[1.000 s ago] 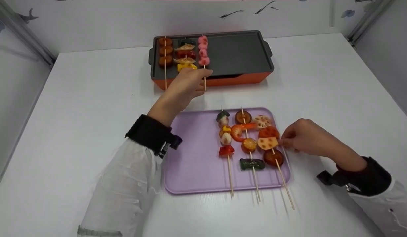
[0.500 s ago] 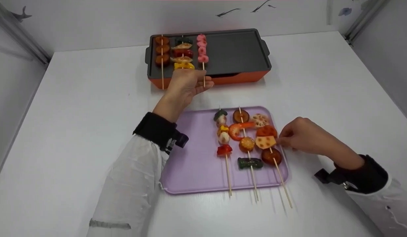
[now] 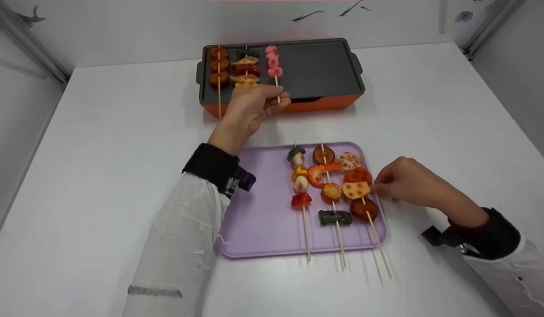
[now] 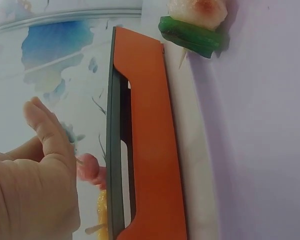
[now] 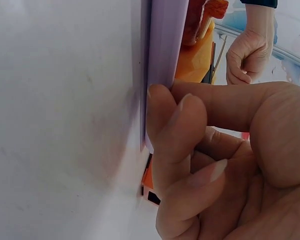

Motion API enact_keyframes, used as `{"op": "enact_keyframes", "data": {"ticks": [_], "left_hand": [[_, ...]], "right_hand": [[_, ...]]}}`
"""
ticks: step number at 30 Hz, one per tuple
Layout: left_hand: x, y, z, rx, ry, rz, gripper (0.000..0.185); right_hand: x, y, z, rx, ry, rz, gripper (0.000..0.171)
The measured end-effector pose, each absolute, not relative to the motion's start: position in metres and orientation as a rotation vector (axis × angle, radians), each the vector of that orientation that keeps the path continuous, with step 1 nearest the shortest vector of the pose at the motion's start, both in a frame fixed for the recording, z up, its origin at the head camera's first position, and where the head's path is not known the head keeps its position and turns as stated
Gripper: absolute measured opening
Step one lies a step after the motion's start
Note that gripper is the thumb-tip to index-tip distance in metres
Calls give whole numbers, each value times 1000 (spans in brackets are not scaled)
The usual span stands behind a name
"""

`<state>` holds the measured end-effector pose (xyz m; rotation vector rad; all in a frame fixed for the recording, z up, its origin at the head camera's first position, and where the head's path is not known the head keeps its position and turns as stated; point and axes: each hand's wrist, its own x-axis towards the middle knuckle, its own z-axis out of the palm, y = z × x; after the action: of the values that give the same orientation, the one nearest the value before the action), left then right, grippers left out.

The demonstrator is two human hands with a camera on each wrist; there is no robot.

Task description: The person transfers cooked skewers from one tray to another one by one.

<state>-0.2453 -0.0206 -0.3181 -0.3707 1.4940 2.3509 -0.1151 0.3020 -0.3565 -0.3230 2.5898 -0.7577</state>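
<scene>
My left hand (image 3: 253, 103) is over the near edge of the dark grill pan (image 3: 320, 66), pinching the bare stick of a skewer with pink pieces (image 3: 275, 70). That skewer tilts, its pink end over the pan. Beside it lie a skewer of brown rounds (image 3: 218, 66) and a mixed skewer (image 3: 247, 70), partly hidden by the hand. At the lilac tray's (image 3: 258, 220) right edge, my right hand (image 3: 406, 182) pinches the rim between thumb and fingers, as the right wrist view shows. Close to its fingertips lies a skewer with lotus root and orange pieces (image 3: 356, 190).
Two more skewers rest on the tray: one with a shrimp and corn (image 3: 331, 193), one with mushrooms and red pepper (image 3: 301, 184). Their sticks overhang the tray's near edge. The pan sits on an orange base (image 4: 150, 125) near the white back wall.
My left hand has moved a little farther back with the pink skewer, whose stick now slants and whose pink end has shifted toward the back. My right hand stays at the tray rim.
</scene>
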Motion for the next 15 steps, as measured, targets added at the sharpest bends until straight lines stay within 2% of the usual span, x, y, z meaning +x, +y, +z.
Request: {"op": "enact_keyframes", "data": {"ticks": [7, 15], "left_hand": [[-241, -27, -308, -316, 1478, 2381, 28], [-224, -40, -291, -189, 1513, 2375, 12]], "right_hand": [[-114, 303, -355, -315, 2585, -752, 16], [-114, 302, -353, -304, 2576, -746, 16]]}}
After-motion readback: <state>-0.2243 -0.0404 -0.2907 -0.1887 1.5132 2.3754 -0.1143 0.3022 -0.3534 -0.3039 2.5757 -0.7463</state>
